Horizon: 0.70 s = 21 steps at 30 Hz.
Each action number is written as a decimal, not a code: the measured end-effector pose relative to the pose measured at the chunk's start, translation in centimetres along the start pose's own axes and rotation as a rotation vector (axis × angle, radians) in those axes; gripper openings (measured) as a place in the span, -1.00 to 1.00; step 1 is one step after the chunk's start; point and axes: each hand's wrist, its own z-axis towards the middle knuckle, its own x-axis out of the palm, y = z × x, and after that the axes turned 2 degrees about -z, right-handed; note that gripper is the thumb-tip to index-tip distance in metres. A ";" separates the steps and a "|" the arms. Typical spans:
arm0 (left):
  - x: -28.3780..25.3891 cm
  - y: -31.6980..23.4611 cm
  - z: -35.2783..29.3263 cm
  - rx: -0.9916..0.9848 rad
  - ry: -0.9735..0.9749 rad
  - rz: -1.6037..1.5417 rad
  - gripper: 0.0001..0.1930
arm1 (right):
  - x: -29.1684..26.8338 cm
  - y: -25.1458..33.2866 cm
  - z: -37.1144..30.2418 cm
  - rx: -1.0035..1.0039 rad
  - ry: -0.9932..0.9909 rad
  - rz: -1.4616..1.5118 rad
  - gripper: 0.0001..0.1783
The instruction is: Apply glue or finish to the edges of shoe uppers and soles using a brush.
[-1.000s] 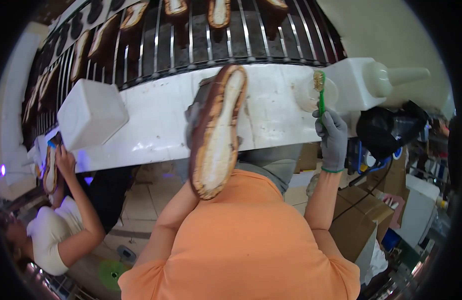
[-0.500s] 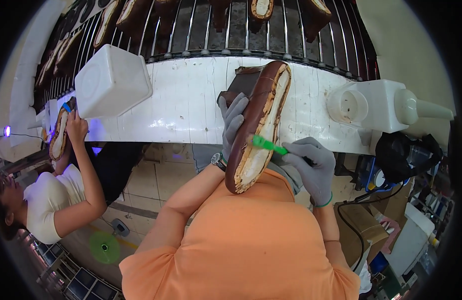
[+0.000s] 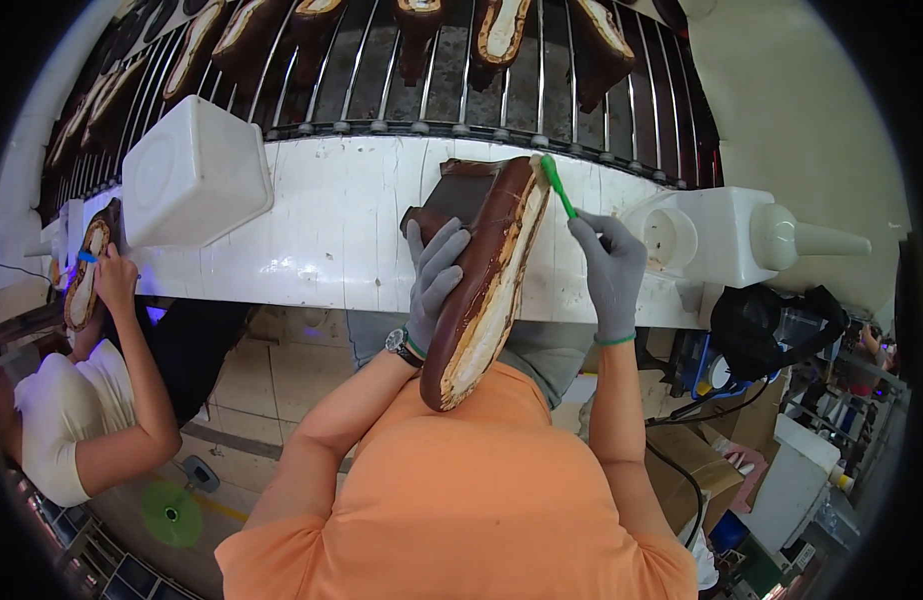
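A dark brown leather boot point(image 3: 479, 265) lies tilted on its side across the table's near edge, its pale, unfinished underside turned to the right. My gloved left hand point(image 3: 440, 270) grips its left side, fingers wrapped over the leather near the shaft. In my gloved right hand point(image 3: 614, 268) is a green-handled brush point(image 3: 559, 187), pinched by the handle's lower end. The brush head meets the rim of the underside at the boot's far end. The near end of the boot hangs over my lap.
Beyond the white table point(image 3: 327, 220) runs a roller conveyor point(image 3: 382, 85) carrying several similar boots. A white plastic container point(image 3: 194, 170) stands left, a round cup point(image 3: 672, 238) and white bottle point(image 3: 777, 238) right. At far left, a co-worker's hand point(image 3: 117, 278) brushes another boot point(image 3: 82, 290).
The brush has gone from the middle of the underside to the boot's far end as my right hand moved away from me. My left hand keeps its hold. The whole view has shifted slightly.
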 end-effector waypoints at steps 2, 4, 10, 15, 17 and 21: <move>-0.3 -0.3 0.0 -0.008 0.024 -0.006 -0.36 | -0.1 -0.3 1.1 -0.021 -0.076 0.002 -0.79; -0.4 -0.4 0.1 -0.015 0.045 0.000 -0.35 | -0.6 0.3 0.9 -0.074 -0.071 -0.034 -0.80; -0.6 -0.1 -0.2 -0.006 0.043 0.003 -0.31 | -3.1 2.3 -3.5 0.025 0.331 0.113 -0.84; -0.2 -0.1 0.2 0.009 0.009 -0.002 -0.24 | -1.7 1.0 0.1 0.054 0.094 -0.019 -0.80; -0.2 -0.8 0.6 -0.008 0.042 0.004 -0.23 | -1.2 -0.9 2.1 0.030 0.014 0.041 -0.80; -0.2 -1.0 1.2 -0.009 0.042 0.015 -0.23 | -1.9 0.4 0.8 0.079 0.123 0.023 -0.83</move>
